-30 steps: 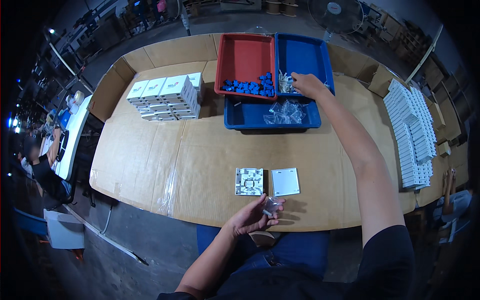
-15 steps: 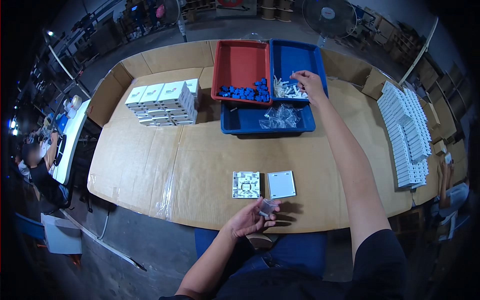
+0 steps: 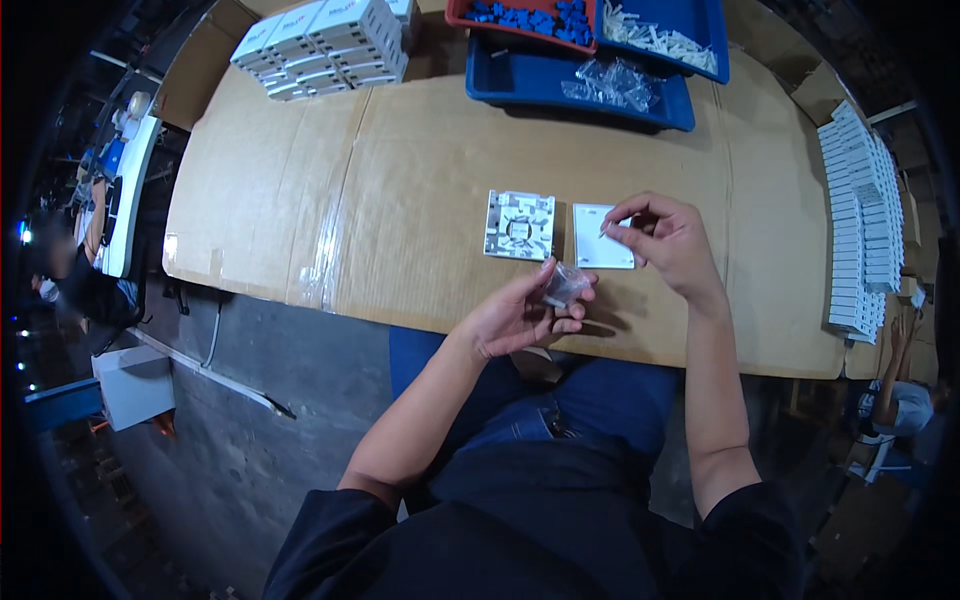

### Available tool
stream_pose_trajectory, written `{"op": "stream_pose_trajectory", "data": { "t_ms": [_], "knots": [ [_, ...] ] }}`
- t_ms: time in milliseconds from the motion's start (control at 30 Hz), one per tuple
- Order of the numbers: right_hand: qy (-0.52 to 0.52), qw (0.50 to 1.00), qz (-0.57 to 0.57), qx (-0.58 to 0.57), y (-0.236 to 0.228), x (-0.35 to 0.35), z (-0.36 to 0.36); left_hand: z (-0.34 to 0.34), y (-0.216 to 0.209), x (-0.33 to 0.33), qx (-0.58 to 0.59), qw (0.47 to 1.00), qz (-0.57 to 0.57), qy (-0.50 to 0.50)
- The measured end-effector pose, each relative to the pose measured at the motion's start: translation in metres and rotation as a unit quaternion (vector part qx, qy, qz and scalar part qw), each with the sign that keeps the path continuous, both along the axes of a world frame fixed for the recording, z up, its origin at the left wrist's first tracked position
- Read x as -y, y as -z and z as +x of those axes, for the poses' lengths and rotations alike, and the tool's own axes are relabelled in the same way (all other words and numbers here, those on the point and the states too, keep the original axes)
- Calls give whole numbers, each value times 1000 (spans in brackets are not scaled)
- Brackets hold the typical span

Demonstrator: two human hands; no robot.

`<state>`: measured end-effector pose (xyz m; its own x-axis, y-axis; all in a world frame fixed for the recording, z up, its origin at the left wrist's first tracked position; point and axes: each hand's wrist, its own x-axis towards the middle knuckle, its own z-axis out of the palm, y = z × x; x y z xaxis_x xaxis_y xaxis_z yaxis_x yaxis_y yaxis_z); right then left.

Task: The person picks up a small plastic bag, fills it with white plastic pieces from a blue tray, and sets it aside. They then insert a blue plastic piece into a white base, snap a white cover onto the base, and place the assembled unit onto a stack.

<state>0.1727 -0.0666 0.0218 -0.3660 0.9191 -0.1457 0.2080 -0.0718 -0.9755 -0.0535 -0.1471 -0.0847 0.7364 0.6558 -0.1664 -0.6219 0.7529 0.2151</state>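
My left hand point(image 3: 525, 312), palm up near the table's front edge, has its fingers curled round a small clear plastic bag point(image 3: 567, 284). A pale bit shows inside the bag, too blurred to name. My right hand point(image 3: 668, 243) is above a flat white square cover point(image 3: 598, 250), thumb and forefinger pinched on a small white part whose tip barely shows. Left of the cover, just beyond my left hand, a square white box-like unit point(image 3: 520, 226) with a grey-patterned face and dark ring lies flat on the cardboard.
Far back are a red tray point(image 3: 480, 23) of blue parts, a blue tray point(image 3: 705, 68) of white stick-like parts, and a lower blue tray point(image 3: 500, 85) of clear bags. White boxes point(image 3: 325, 45) are stacked back left, white units point(image 3: 862, 220) at right. People sit at both sides.
My right hand has come back from the blue tray of white parts to above the white cover, near the left hand. My left hand still holds the bag. The view has tilted down.
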Motion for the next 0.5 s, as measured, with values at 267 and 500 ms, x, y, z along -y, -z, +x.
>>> {"op": "stream_pose_trajectory", "data": {
  "t_ms": [267,500],
  "knots": [
    [-90,987,65,116,-10,30,-13,-1,-6,4,-32,999,39,-9],
    [-201,966,117,112,-20,17,-22,0,-9,6,-35,999,19,-17]
  ]
}}
